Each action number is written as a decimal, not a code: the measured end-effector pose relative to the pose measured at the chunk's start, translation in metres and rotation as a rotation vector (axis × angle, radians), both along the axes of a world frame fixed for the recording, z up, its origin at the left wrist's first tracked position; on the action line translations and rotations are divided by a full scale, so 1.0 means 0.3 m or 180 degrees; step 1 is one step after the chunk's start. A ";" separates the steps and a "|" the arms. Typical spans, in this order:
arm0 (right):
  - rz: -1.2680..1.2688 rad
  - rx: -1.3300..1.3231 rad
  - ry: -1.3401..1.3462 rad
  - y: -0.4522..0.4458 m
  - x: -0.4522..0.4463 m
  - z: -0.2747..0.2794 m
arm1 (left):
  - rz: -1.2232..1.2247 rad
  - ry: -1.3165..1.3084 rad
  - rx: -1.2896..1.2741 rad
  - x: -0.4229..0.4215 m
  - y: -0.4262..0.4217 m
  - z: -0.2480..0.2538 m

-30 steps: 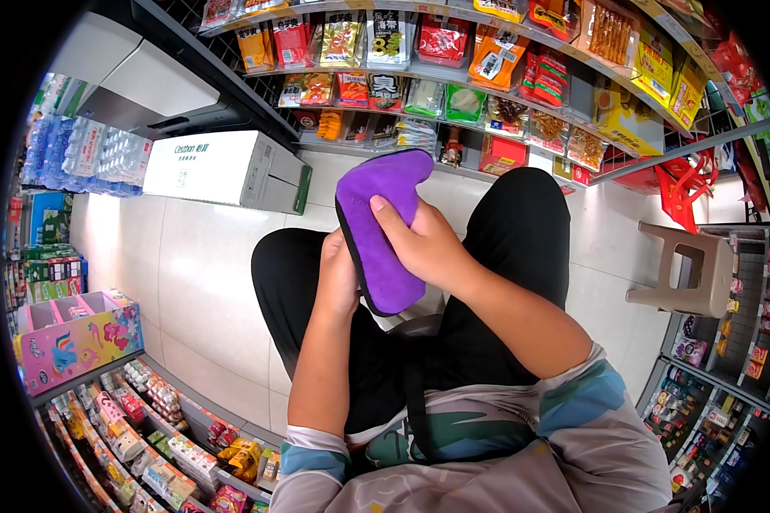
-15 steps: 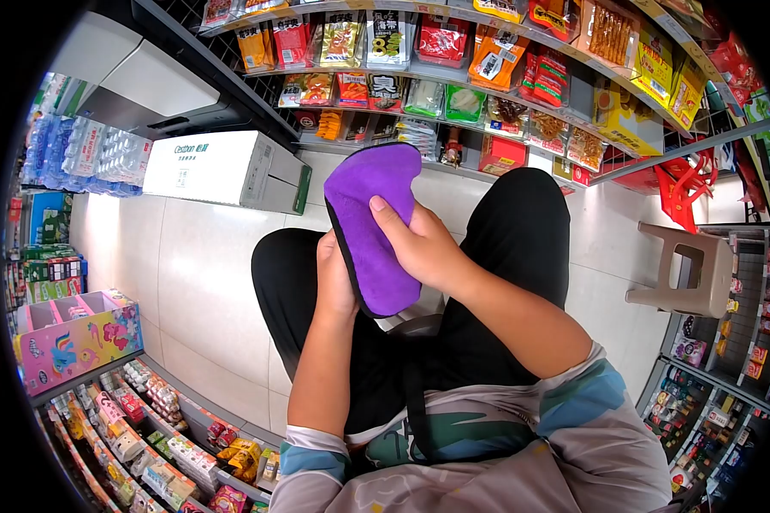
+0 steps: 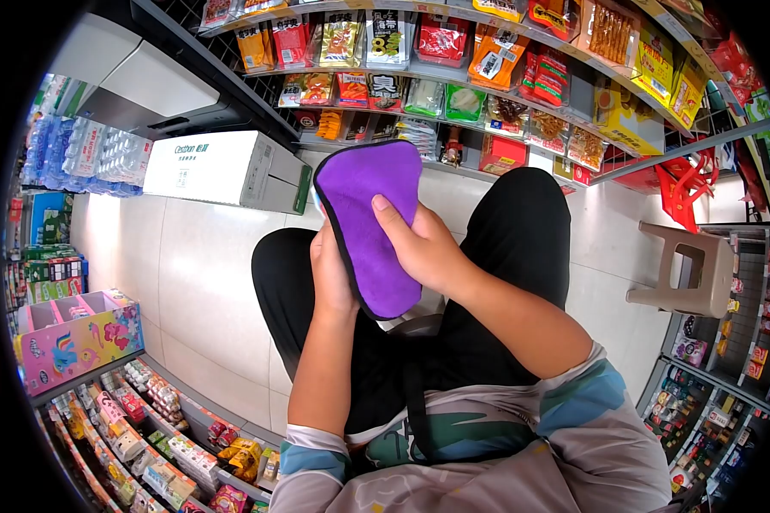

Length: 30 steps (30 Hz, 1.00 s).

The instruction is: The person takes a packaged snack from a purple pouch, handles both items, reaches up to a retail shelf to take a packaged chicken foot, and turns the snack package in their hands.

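Note:
A purple cloth (image 3: pixel 372 231) with a black edge is held upright between both hands, above the gap between the knees. My right hand (image 3: pixel 423 248) grips its right side, the thumb lying across the purple face and the other fingers hidden behind. On the lower left edge, my left hand (image 3: pixel 334 272) supports the cloth, and most of its fingers are out of sight behind it. The cloth looks folded or layered; its back cannot be seen.
Shelves of packaged snacks (image 3: pixel 441 41) stand ahead. A white carton (image 3: pixel 210 168) is on the floor at the left front, and a beige stool (image 3: pixel 701 274) is at the right. Low shelves with goods (image 3: pixel 167 445) and a pink display box (image 3: pixel 81 342) are at the left.
The cloth's upper part has spread wider to the left, and its top right corner no longer curls out to the right. Both hands keep nearly the same place.

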State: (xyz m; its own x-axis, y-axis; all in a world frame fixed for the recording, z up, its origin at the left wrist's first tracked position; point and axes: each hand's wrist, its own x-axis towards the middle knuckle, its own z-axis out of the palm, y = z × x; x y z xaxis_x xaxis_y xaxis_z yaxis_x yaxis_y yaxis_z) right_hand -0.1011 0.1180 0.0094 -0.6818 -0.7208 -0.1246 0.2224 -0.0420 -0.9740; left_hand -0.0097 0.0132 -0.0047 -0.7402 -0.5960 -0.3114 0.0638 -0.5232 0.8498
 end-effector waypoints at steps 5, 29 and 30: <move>0.0466 0.0327 0.0425 0.007 0.013 -0.008 | 0.0337 0.0302 0.0579 -0.032 -0.024 0.026; 0.0178 0.0146 -0.0225 0.029 -0.013 -0.028 | -0.0453 -0.0112 -0.0010 0.007 -0.012 -0.002; 0.0179 0.0145 -0.0225 0.030 -0.012 -0.029 | -0.0452 -0.0112 -0.0010 0.007 -0.009 0.004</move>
